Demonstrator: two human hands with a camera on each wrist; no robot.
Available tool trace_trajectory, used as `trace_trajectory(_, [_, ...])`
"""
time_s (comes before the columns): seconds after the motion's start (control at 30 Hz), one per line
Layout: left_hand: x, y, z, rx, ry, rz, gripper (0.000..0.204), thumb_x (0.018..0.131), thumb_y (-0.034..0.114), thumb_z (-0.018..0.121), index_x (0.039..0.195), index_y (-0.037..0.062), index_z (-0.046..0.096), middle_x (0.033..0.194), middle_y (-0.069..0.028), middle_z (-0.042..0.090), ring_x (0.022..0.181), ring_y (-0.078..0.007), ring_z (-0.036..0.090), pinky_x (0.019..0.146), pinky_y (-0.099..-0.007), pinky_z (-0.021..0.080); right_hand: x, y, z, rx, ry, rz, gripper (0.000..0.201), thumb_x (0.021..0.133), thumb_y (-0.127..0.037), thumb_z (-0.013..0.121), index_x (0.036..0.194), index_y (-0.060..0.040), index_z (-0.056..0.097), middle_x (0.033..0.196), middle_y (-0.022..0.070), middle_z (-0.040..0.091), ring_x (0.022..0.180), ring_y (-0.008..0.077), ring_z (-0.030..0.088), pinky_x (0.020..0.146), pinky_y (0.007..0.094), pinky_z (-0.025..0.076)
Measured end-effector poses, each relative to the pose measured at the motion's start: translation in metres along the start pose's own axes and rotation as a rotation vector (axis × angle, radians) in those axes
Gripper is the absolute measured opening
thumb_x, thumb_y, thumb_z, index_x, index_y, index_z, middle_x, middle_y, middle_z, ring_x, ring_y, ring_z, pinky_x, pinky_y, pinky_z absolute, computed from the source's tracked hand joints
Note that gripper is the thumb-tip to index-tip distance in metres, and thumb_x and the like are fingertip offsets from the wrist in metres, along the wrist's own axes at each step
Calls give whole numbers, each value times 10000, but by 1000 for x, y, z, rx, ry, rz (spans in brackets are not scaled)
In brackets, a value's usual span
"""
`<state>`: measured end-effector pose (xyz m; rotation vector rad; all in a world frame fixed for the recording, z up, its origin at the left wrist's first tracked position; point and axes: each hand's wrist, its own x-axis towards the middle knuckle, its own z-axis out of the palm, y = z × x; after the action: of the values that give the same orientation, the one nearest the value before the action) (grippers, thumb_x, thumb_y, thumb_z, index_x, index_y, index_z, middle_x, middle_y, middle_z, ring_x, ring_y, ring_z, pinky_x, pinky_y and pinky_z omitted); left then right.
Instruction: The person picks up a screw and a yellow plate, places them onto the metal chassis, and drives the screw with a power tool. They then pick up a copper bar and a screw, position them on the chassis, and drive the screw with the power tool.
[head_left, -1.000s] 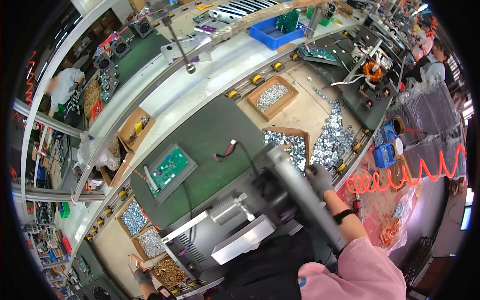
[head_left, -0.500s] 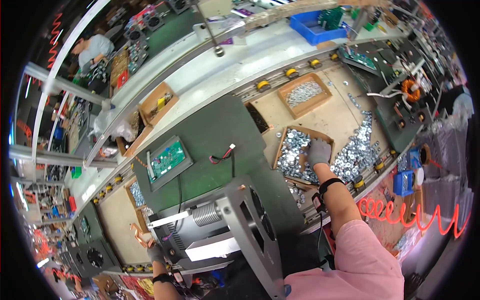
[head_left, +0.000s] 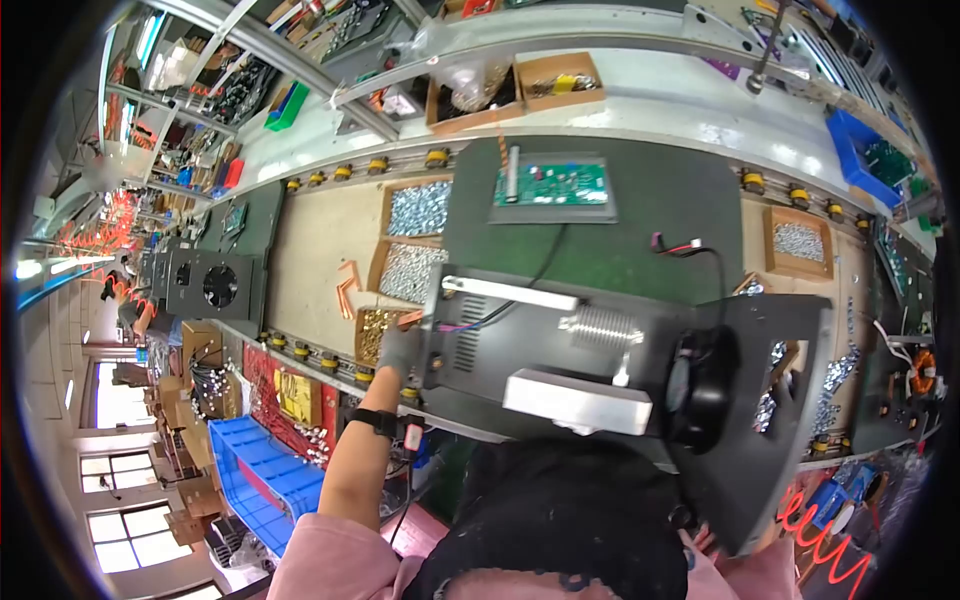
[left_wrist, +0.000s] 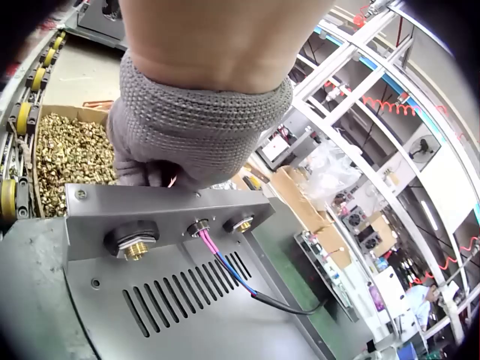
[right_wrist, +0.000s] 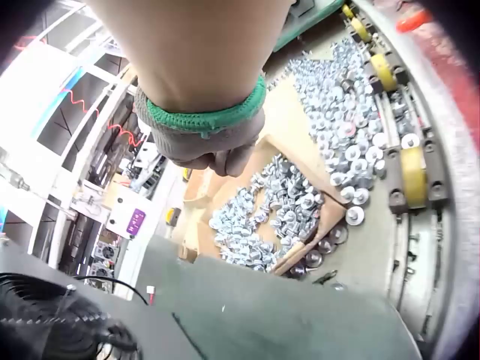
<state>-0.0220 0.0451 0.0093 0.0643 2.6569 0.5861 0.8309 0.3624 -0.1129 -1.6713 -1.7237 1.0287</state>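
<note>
A gloved left hand [head_left: 398, 348] is at the left end plate [left_wrist: 169, 214] of a dark metal chassis [head_left: 500, 350]. Its curled fingers pinch a copper strip [head_left: 410, 318] behind that plate, beside a box of brass-coloured nuts [left_wrist: 71, 154]. Pink and blue wires [left_wrist: 229, 264] run from a fitting on the plate. In the right wrist view, the gloved right hand [right_wrist: 214, 154] hangs with fingers curled over a cardboard box [right_wrist: 326, 217] of silver flanged fasteners [right_wrist: 259, 217]; what it holds is hidden. The head view loses that hand behind the upright fan panel [head_left: 770, 400].
A green circuit board [head_left: 555, 185] lies on the dark green board [head_left: 610, 245]. Silver fasteners [right_wrist: 337, 112] are spilled on the surface beside the roller rail [right_wrist: 412, 176]. More copper strips [head_left: 346, 290] lie left of the parts boxes. A red coiled hose [head_left: 820, 530] hangs at the right.
The head view has swung left. The left hand has moved up to the chassis end plate. The right hand went into the fastener box half a second ago and now shows above it.
</note>
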Motion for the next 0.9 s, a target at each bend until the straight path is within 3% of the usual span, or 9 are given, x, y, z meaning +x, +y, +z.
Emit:
trace_trajectory(0.1, [26, -19, 10, 212, -163, 262, 412, 790, 235, 572, 1143, 23, 568, 965, -200, 648, 880, -315, 644, 749, -396, 510, 11, -71, 38, -122, 59, -119, 354, 846, -207, 614, 1129, -2, 559, 1064, 104, 612, 920, 217, 579, 847, 308, 447])
trace_trajectory(0.13, [-16, 44, -12, -302, -170, -42, 361, 837, 196, 549, 1162, 37, 548, 925, -131, 645, 807, -225, 657, 653, -349, 537, 18, -116, 65, -167, 87, -152, 347, 849, -205, 615, 1125, -3, 557, 1051, 97, 610, 916, 207, 574, 847, 301, 444])
trace_trajectory(0.23, [-17, 80, -20, -827, -159, 78, 296, 922, 141, 506, 1188, 11, 503, 910, -118, 617, 707, -203, 646, 599, -296, 557, -26, -234, 124, -310, 178, -243, 326, 858, -199, 617, 1112, -6, 550, 1013, 74, 603, 903, 178, 558, 848, 279, 436])
trace_trajectory(0.3, [-12, 97, -22, -881, -318, 132, 290, 927, 132, 493, 1186, 2, 485, 910, -114, 614, 709, -204, 646, 593, -299, 561, -89, -314, 137, 399, 96, 209, 263, 883, -137, 564, 1103, 5, 543, 954, 42, 588, 843, 126, 549, 757, 279, 480])
trace_trajectory(0.33, [-9, 105, -20, -941, -457, 181, 284, 933, 123, 481, 1185, -7, 468, 910, -110, 611, 710, -204, 647, 587, -302, 565, -111, -330, 146, 318, 40, 243, 251, 871, -121, 569, 1096, -10, 553, 942, 39, 577, 827, 122, 544, 754, 278, 473])
trace_trajectory(0.43, [-6, 125, -4, -790, -600, 263, 270, 936, 126, 465, 1155, -33, 472, 926, -116, 610, 708, -202, 646, 604, -288, 570, -163, -399, 203, -218, -89, -145, 268, 809, -6, 599, 1073, -1, 557, 944, 43, 577, 869, 125, 541, 779, 263, 452])
trace_trajectory(0.5, [-6, 130, 4, -743, -697, 299, 280, 937, 120, 455, 1156, -55, 455, 937, -121, 610, 697, -196, 645, 606, -268, 570, -179, -425, 245, 136, -251, 49, 232, 793, -13, 629, 1022, -2, 594, 914, 95, 608, 805, 192, 585, 750, 294, 470])
trace_trajectory(0.63, [-23, 138, 5, -615, -826, 307, 297, 936, 116, 454, 1172, -63, 427, 919, -125, 604, 690, -175, 640, 590, -256, 562, -160, -491, 337, 191, -441, -242, 275, 770, -10, 661, 1030, -51, 583, 922, 121, 617, 810, 263, 623, 731, 325, 485])
trace_trajectory(0.9, [-49, 143, 4, -478, -844, 463, 188, 929, 55, 414, 1090, -17, 479, 877, -122, 633, 680, -164, 654, 564, -253, 537, -96, -528, 445, -205, -364, -434, 215, 786, -79, 592, 994, -90, 538, 935, 101, 552, 897, 297, 564, 748, 394, 461])
